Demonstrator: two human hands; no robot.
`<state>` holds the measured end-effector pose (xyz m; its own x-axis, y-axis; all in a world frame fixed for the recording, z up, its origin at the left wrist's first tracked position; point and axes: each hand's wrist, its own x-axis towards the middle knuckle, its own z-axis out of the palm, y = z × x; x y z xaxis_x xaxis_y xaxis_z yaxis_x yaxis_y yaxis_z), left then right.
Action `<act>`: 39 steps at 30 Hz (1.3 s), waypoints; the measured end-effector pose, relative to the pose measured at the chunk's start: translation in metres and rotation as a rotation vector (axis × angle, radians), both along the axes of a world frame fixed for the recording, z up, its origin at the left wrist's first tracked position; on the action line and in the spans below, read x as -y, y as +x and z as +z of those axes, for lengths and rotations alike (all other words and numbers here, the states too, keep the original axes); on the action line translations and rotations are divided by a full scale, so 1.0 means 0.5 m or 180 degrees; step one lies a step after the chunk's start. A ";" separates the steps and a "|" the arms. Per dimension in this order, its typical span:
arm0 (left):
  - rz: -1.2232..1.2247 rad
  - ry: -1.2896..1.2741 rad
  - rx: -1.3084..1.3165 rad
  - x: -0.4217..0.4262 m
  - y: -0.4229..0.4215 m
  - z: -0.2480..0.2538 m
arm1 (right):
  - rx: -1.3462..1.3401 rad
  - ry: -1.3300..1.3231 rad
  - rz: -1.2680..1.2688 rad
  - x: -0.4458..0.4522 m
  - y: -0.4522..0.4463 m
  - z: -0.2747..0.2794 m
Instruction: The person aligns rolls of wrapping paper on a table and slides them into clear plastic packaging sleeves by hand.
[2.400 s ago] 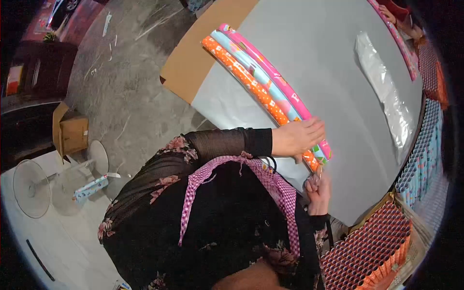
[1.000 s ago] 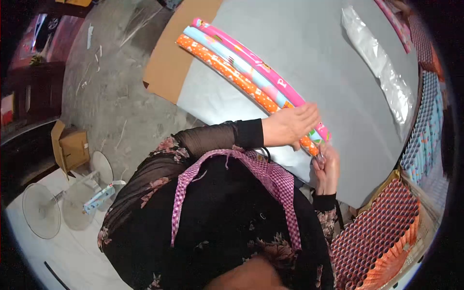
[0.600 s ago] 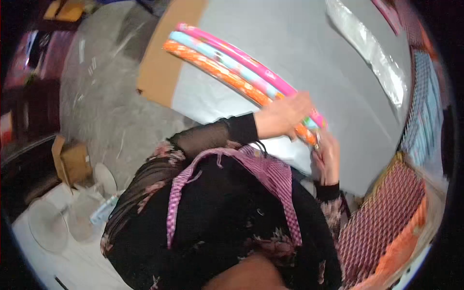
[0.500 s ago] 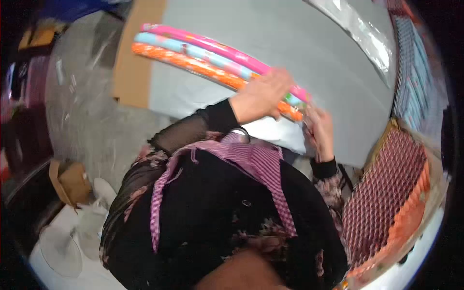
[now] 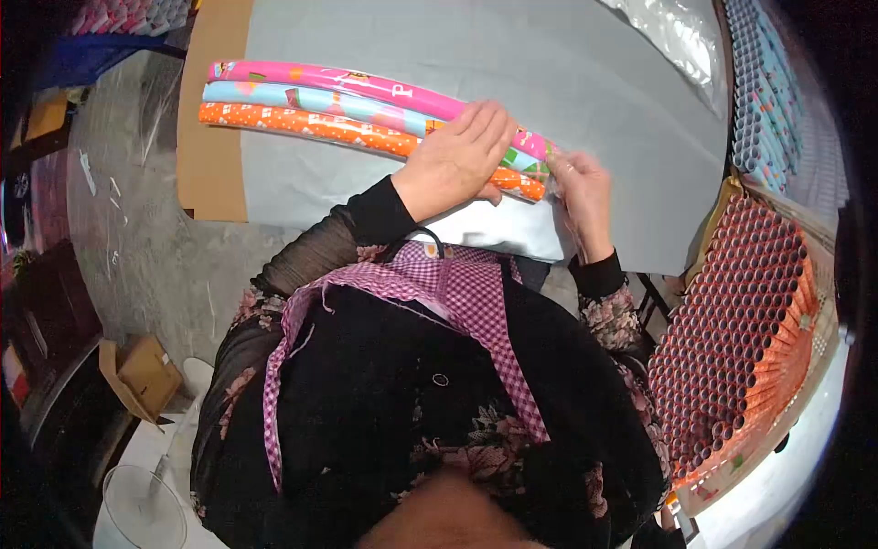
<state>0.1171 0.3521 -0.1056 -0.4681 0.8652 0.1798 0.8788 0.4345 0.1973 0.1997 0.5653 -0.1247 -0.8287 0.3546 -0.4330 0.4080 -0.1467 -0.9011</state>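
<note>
Three rolls of patterned wrapping paper lie side by side under shiny clear film: a pink roll point(image 5: 320, 78), a light blue roll point(image 5: 334, 102) and an orange dotted roll point(image 5: 311, 123). My left hand point(image 5: 457, 157) reaches across all three near their right ends, fingers over the pink roll and thumb by the orange one. At the right ends, my right hand point(image 5: 583, 197) is closed, thumb and fingers pinching what appears to be the clear plastic film of the wrapper. Its fingertips partly cover the pink roll's end.
Under the rolls is a grey-covered work surface point(image 5: 640, 183) with a cardboard strip point(image 5: 206, 178) along its left. Clear plastic point(image 5: 677, 41) lies at the far right. Stacked red-ended rolls point(image 5: 722, 339) fill a container on my right; blue rolls point(image 5: 764, 110) stand behind. An opened box point(image 5: 144, 377) sits lower left.
The view has shifted, so the rolls appear further left. My left hand still lies across them. My right hand has drawn its fingertips together at the pink roll's end.
</note>
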 end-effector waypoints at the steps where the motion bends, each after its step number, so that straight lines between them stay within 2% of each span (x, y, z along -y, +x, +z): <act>1: 0.0005 -0.0009 0.0019 0.001 -0.001 -0.002 | 0.0019 -0.0009 0.0005 0.001 -0.005 -0.001; 7: 0.0009 0.0187 -0.0202 -0.009 -0.012 -0.021 | 0.0247 0.0034 0.0222 -0.017 -0.023 0.003; 12: 0.0115 0.0113 -0.0022 -0.008 -0.013 -0.023 | 0.0472 -0.0252 -0.0061 -0.094 0.024 0.067; 14: 0.0113 0.0171 0.0023 -0.007 -0.014 -0.018 | 0.0349 -0.0542 -0.0782 -0.147 0.069 0.054; 15: 0.0129 0.0219 0.0001 -0.007 -0.012 -0.025 | 0.0332 -0.0537 -0.0793 -0.179 0.092 0.050; 17: 0.0094 0.0196 -0.0034 -0.006 -0.013 -0.022 | -0.0409 0.0001 -0.1002 -0.224 0.131 0.047; 18: 0.0075 0.0160 -0.0059 -0.007 -0.014 -0.020 | -0.0427 -0.0001 -0.1014 -0.210 0.130 0.058; 20: 0.0054 0.0152 -0.0265 -0.009 -0.012 -0.025 | -0.0618 0.2002 0.0045 -0.141 0.110 0.101; 22: 0.0096 0.0149 -0.0214 -0.010 -0.012 -0.017 | -0.1433 0.3990 0.1611 -0.098 0.077 0.104; 24: 0.0114 0.0230 -0.0242 -0.005 -0.015 -0.027 | -0.1265 0.4650 0.2035 -0.040 0.055 0.114; 25: 0.0044 0.0243 -0.0120 -0.005 -0.014 -0.021 | -0.1414 0.4590 0.2083 -0.033 0.048 0.106; 27: 0.0037 0.0212 -0.0129 -0.003 -0.017 -0.017 | -0.0714 0.4885 0.2512 -0.040 0.032 0.069; 28: 0.0059 0.0176 -0.0235 -0.005 -0.011 -0.022 | -0.0811 0.4874 0.2589 -0.050 0.031 0.050; 30: 0.0023 0.0234 -0.0241 0.000 -0.012 -0.026 | -0.0317 0.4523 0.2702 -0.057 0.019 0.030; 33: 0.0155 0.0003 -0.0222 0.008 -0.012 -0.015 | -0.0631 0.4159 0.2574 -0.065 0.023 -0.001; 39: 0.0089 0.0041 0.0101 0.025 -0.021 -0.002 | -0.0789 0.4189 0.2375 -0.051 0.010 0.001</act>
